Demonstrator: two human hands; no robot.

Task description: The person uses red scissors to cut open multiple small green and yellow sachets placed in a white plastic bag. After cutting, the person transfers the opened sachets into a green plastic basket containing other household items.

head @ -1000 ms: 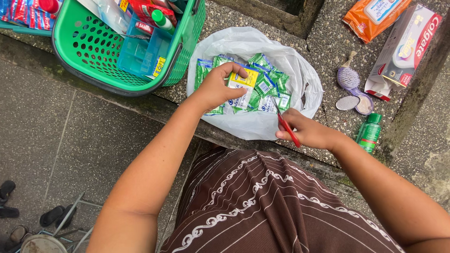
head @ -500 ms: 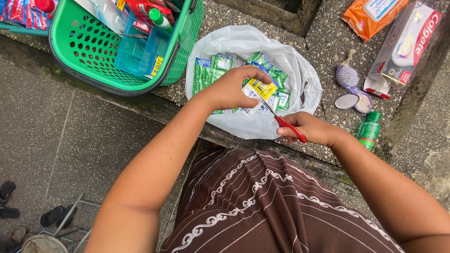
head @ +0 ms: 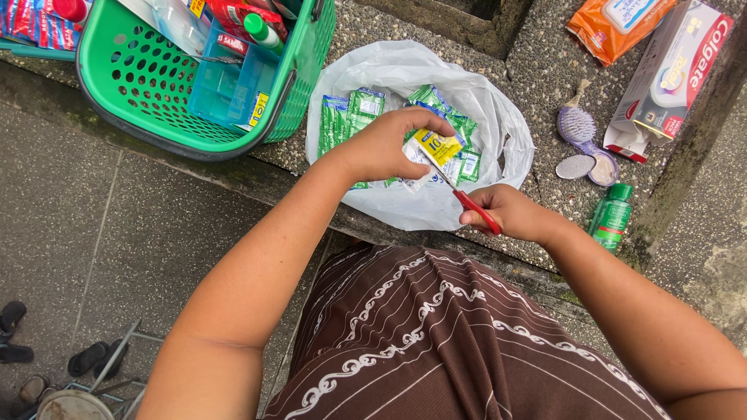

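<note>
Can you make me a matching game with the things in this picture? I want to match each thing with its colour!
Things:
1. basket
2. scissors
3. small brush
4. plastic bag

Colours:
A. white
B. purple
C. green
D. red handles

Pairs: 1-C, 2-D, 3-B, 4-A

My hands meet over an open white plastic bag point(head: 498, 124) of green sachets point(head: 346, 117) on a speckled stone ledge point(head: 537, 70). A green basket point(head: 140, 93) blocks my left. To my right, a lilac brush point(head: 577, 124), a small green bottle point(head: 611, 216) and a toothpaste box point(head: 669, 78) crowd the ledge. Bare stone lies between basket and bag.
</note>
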